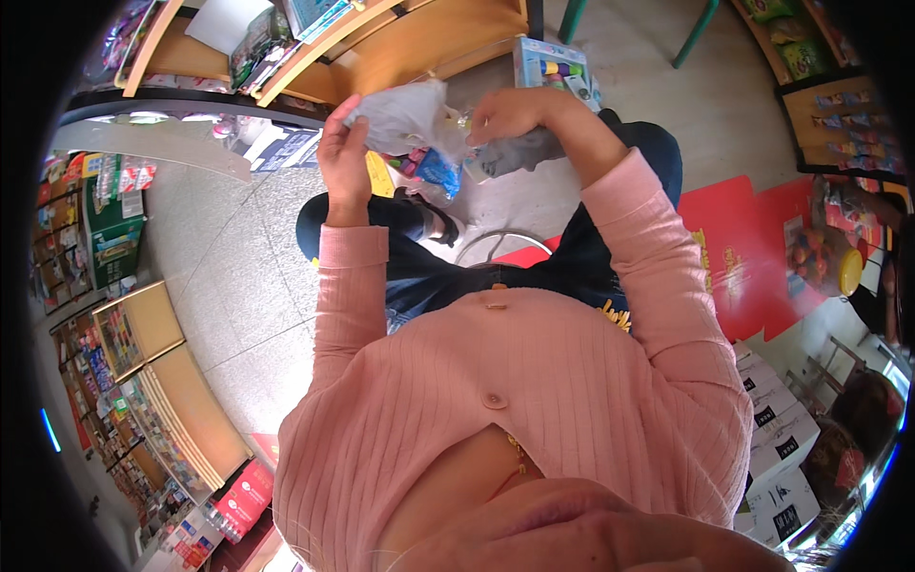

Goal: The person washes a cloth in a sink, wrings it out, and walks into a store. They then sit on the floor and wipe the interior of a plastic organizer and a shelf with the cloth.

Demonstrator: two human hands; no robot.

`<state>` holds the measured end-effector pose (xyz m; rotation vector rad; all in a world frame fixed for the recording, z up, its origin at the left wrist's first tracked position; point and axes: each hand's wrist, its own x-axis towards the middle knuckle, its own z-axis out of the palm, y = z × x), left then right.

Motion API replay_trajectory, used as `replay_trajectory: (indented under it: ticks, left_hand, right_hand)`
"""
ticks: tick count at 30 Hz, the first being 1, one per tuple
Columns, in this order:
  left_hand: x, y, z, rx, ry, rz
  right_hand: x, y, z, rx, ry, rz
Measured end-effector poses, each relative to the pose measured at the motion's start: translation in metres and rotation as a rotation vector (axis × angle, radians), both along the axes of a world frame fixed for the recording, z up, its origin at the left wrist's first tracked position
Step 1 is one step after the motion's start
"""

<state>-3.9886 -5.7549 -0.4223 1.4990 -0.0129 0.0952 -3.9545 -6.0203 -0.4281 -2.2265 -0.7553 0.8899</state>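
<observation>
My left hand [345, 157] is raised with its fingers and thumb closed on the side of a crumpled white plastic bag [405, 119]. To the right of the bag my right hand [515, 112] is bent downward, its fingertips pinched together by some clear shiny wrapping; what they grip is too small to make out. Below the bag lie small packets in blue and pink wrapping [437, 172]. Under my right hand there is a greyish see-through plastic bag [524, 153], partly covered by the hand.
A light-blue box of coloured toy pieces [558, 71] stands just beyond my right hand. Wooden shelves [429, 48] rise ahead; stocked racks [114, 219] line the left. A red sheet [753, 257] lies on the right, with white cartons [777, 458] behind. My jeans-clad legs [629, 181] flank the work.
</observation>
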Motion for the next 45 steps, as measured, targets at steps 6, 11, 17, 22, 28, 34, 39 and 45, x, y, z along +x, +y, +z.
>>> replay_trajectory:
  ticks: [6,11,17,22,28,34,39,45]
  left_hand:
    - [0.004,0.043,-0.069,-0.004,0.128,0.092]
    - [0.008,0.039,-0.076,-0.153,0.225,0.002]
    - [0.017,0.023,-0.078,0.023,0.249,-0.055]
    - [0.022,0.012,-0.087,0.007,0.205,-0.180]
    - [0.023,0.007,-0.084,0.038,0.196,-0.193]
    - [0.018,0.007,-0.077,0.087,0.243,-0.288]
    - [0.006,-0.014,-0.019,-0.100,0.041,-0.405]
    - [-0.004,-0.030,0.037,-0.091,-0.095,-0.375]
  right_hand:
    - [0.015,-0.027,-0.025,0.114,0.017,-0.339]
    - [0.040,-0.081,-0.031,0.730,0.420,-0.924]
    - [0.131,-0.186,0.034,1.144,0.308,-1.618]
    - [0.174,-0.272,0.055,1.128,-0.216,-1.864]
    - [0.128,-0.167,-0.034,0.864,0.038,-1.314]
    - [0.038,-0.022,-0.023,0.096,-0.170,0.016]
    - [0.012,-0.012,-0.035,0.142,-0.351,-0.075]
    - [0.024,-0.003,-0.036,0.386,-0.150,-0.202]
